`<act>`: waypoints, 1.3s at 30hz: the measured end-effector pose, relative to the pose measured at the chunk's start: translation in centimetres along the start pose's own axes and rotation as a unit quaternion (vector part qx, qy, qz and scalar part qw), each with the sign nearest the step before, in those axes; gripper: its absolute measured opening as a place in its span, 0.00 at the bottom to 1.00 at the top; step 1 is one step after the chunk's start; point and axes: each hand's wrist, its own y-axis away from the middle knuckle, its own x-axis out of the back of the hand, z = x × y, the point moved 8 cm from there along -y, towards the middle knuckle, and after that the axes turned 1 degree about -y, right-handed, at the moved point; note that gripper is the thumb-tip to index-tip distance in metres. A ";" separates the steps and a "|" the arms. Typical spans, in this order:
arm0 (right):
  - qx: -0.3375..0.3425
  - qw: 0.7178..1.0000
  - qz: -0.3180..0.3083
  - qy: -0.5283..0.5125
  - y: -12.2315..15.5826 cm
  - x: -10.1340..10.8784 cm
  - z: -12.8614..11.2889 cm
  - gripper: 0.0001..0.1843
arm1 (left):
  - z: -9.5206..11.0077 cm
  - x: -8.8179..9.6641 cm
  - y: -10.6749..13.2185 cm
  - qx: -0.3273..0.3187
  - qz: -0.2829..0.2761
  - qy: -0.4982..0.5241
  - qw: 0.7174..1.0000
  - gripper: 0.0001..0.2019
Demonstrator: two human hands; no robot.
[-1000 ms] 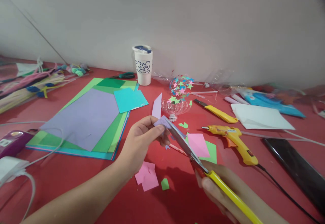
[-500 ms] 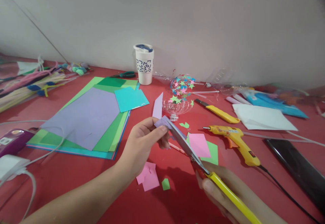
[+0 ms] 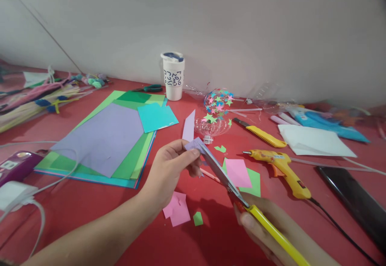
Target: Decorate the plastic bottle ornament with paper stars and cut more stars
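Observation:
My left hand (image 3: pixel 169 171) pinches a small folded piece of lilac paper (image 3: pixel 195 144) above the red table (image 3: pixel 90 213). My right hand (image 3: pixel 271 231), at the lower right, grips yellow-handled scissors (image 3: pixel 241 201) whose blades reach up to the lilac paper and close on it. Below the hands lie pink paper scraps (image 3: pixel 177 209) and a small green scrap (image 3: pixel 198 218).
A stack of coloured paper sheets (image 3: pixel 105 141) lies at left. A clear plastic ball with star cut-outs (image 3: pixel 215 111), a white cup (image 3: pixel 173 76), a yellow utility knife (image 3: pixel 262 133), a yellow glue gun (image 3: pixel 280 167), white paper (image 3: pixel 313 141), a black phone (image 3: pixel 356 201), pipe cleaners (image 3: pixel 36 101) and cables (image 3: pixel 27 201) surround them.
Almost nothing has changed; the view has shifted slightly, and both hands keep their hold on the paper and the scissors.

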 end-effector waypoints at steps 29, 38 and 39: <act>0.009 0.998 0.029 0.046 0.1 0.0 -0.3 0.29 | -0.1 0.1 -0.1 -0.005 -0.014 0.011 1.000 0.07; -0.001 1.000 0.003 0.010 -0.3 0.2 -0.6 0.30 | 0.7 0.3 -0.2 -0.032 0.010 -0.025 0.999 0.06; 0.000 1.000 0.006 0.011 -0.2 0.2 -0.5 0.30 | 0.7 0.3 -0.2 -0.032 0.010 -0.031 0.999 0.06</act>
